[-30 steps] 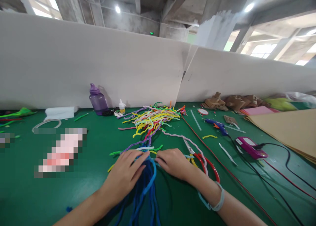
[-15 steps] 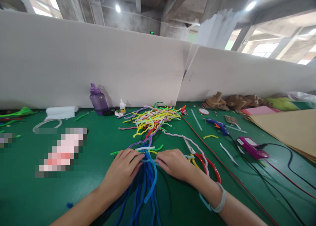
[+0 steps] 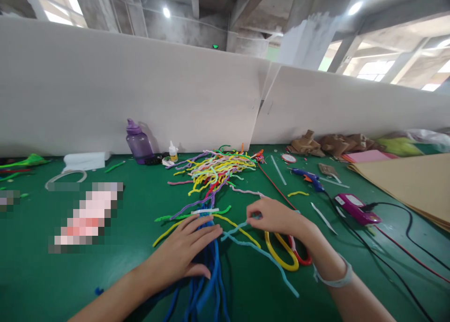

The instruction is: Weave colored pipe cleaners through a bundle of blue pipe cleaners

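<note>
My left hand (image 3: 188, 242) lies flat across a bundle of dark blue pipe cleaners (image 3: 207, 289), its fingers stretched out and thumb apart. My right hand (image 3: 270, 214) is to the right, pinching a light blue pipe cleaner (image 3: 241, 227). Another light blue strand (image 3: 277, 263) slants down to the right from where the two cross beside my left fingertips. Above my left hand, a white strip (image 3: 204, 211), a green pipe cleaner (image 3: 225, 212) and a yellow one (image 3: 160, 235) cross the blue bundle. Scissors with red and yellow handles (image 3: 293, 267) lie partly hidden beneath my right forearm.
A pile of mixed pipe cleaners (image 3: 214, 169) lies at the back middle. Behind it stand a purple bottle (image 3: 138, 141) and a small glue bottle (image 3: 173, 153). To the right are a blue glue gun (image 3: 309, 177), a magenta box (image 3: 355, 209) with cables, and brown paper (image 3: 404, 183).
My right hand has moved right and up, drawing the light blue pipe cleaner out from the bundle. My left hand has spread out flat over the blue strands.
</note>
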The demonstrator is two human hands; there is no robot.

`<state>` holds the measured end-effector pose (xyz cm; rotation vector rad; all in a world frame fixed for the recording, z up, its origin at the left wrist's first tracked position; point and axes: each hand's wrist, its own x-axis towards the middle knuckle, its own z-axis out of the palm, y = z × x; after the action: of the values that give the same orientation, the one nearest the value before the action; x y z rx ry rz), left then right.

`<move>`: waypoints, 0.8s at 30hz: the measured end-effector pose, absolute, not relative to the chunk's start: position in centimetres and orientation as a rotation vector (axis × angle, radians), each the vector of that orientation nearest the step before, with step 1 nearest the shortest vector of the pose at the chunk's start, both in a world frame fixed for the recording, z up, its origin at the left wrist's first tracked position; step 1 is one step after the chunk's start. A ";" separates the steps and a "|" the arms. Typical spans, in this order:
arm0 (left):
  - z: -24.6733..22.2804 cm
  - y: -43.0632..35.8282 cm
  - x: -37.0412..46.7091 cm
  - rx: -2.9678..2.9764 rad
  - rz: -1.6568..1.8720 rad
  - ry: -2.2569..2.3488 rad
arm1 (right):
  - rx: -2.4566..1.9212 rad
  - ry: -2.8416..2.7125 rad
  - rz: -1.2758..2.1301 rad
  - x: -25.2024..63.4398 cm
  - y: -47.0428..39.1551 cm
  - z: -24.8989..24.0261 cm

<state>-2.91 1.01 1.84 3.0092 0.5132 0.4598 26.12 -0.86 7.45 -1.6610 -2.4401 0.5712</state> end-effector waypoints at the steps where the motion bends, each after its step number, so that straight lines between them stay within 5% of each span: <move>1: 1.9 1.0 -2.9 3.009 0.442 0.486 | -1.678 -2.419 0.529 26.2 -0.8 7.4; 13: 2.1 1.1 -2.6 2.989 0.312 0.444 | -1.603 -2.402 0.406 25.8 -0.1 6.7; 24: 2.2 0.5 -2.7 3.001 0.503 0.565 | -1.377 -2.375 0.935 26.6 0.9 5.4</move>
<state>-2.73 0.54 2.20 3.0012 0.5650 0.5031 26.63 0.87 5.41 -1.3766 -2.3753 0.9349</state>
